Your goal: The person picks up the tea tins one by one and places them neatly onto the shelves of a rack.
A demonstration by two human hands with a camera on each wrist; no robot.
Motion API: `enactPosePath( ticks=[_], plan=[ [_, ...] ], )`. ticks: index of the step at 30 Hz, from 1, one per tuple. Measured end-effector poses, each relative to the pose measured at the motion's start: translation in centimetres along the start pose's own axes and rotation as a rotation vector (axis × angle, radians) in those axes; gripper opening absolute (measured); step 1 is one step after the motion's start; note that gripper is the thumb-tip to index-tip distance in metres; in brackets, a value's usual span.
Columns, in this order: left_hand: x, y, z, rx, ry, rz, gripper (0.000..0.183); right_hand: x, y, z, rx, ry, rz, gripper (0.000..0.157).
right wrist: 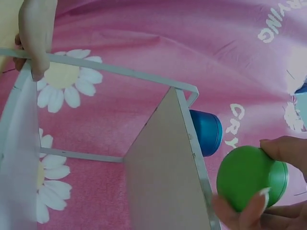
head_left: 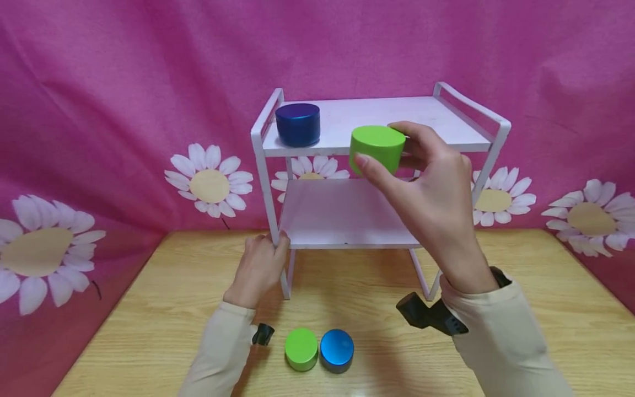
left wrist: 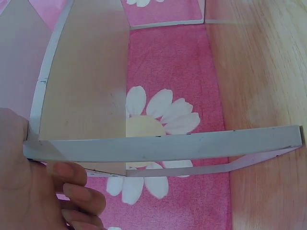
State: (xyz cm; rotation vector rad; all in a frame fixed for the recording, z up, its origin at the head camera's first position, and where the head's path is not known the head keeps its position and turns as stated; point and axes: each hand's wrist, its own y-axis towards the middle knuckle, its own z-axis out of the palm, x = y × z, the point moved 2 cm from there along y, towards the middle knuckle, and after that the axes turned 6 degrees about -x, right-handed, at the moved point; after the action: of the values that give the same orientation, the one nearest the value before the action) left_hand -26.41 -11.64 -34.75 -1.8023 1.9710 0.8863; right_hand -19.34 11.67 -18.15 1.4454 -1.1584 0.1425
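Note:
My right hand (head_left: 436, 193) pinches a round green tin (head_left: 377, 144) between thumb and fingers, level with the front edge of the upper shelf. In the right wrist view that green tin (right wrist: 247, 179) shows its flat round face beside the shelf edge. With my left hand (head_left: 260, 267) I grip the left front post of a white two-tier rack (head_left: 347, 245), at the height of its lower shelf. A dark blue tin (head_left: 299, 125) stands at the left front of the upper shelf. On the table below, a second green tin (head_left: 301, 350) and a lighter blue tin (head_left: 337, 352) stand side by side.
The rack stands on a wood-grain table (head_left: 163, 331), its upper shelf flanked by raised side rails (head_left: 473, 107). Behind it hangs a pink cloth (head_left: 124, 82) with large white daisies. Dark camera mounts (head_left: 431, 317) stick out from both wrists.

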Motion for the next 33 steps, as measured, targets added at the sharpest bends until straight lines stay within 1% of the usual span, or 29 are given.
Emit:
enactPosePath(
  ticks=[4, 10, 14, 18, 26, 33],
  plan=[
    [-0.1, 0.0, -0.1, -0.005, 0.007, -0.007, 0.049, 0.1, 0.7, 0.3, 0.018, 0.001, 0.002, 0.052],
    [0.0, 0.0, -0.2, -0.022, 0.018, -0.014, 0.051, 0.3, 1.6, 1.1, 0.022, 0.049, -0.012, 0.052],
    [-0.1, 0.0, -0.2, -0.027, 0.021, -0.008, 0.052, 0.5, 2.1, 1.6, 0.039, 0.053, 0.016, 0.053],
    [-0.1, 0.0, -0.1, -0.026, 0.023, 0.006, 0.051, 0.4, 2.6, 1.9, 0.042, 0.037, 0.035, 0.053],
    [-0.1, -0.1, -0.2, -0.029, 0.02, 0.005, 0.051, -0.1, 3.6, 2.6, 0.043, 0.013, 0.062, 0.055],
    [-0.1, -0.1, -0.1, -0.029, 0.02, 0.019, 0.05, -0.7, 4.1, 3.2, 0.047, -0.036, 0.051, 0.058]
  ],
)
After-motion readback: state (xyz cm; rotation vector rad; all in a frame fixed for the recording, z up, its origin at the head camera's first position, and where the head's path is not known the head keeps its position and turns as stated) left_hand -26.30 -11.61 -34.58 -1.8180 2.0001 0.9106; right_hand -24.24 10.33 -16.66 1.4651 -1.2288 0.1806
